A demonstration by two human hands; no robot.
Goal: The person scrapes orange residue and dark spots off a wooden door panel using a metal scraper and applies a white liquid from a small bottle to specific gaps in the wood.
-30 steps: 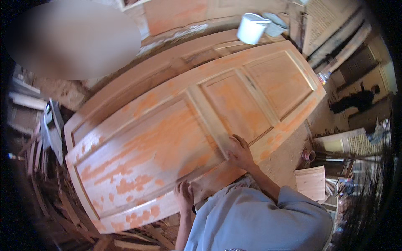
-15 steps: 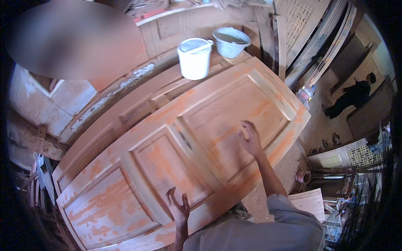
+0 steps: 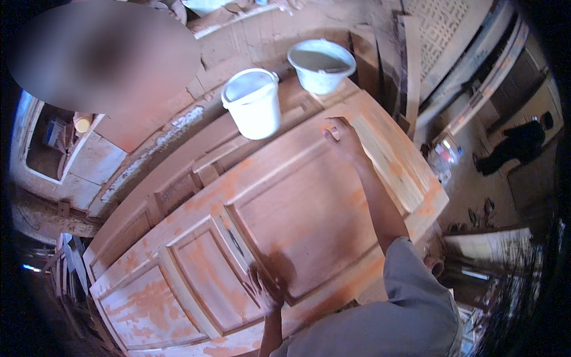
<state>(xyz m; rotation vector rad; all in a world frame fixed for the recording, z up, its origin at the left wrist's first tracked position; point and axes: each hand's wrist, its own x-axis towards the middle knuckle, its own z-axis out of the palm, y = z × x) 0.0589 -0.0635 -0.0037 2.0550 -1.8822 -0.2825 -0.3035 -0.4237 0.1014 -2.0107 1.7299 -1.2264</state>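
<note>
A large panelled wooden door (image 3: 232,166), reddish brown with patchy orange filler, lies flat in front of me. My left hand (image 3: 267,291) is at its near side, fingers spread over the frame by the middle panels, and it appears to hold nothing. Toward the far right end, my right hand (image 3: 345,140) is over the far rail with its fingers curled. A small pale orange patch shows between those fingers; whether it is a held piece or the wood behind is unclear.
A white bucket (image 3: 256,110) and a grey basin (image 3: 321,68) stand beyond the door on another panelled piece (image 3: 143,223). Plastic bottles (image 3: 445,156) are off the right end. A person in dark clothes (image 3: 514,146) is farther right. Lattice panels (image 3: 443,35) lean behind.
My right hand has moved away from me, from the large panel to the far rail, and its fingers have curled in more. My left hand has shifted right along the near side. The view has shifted.
</note>
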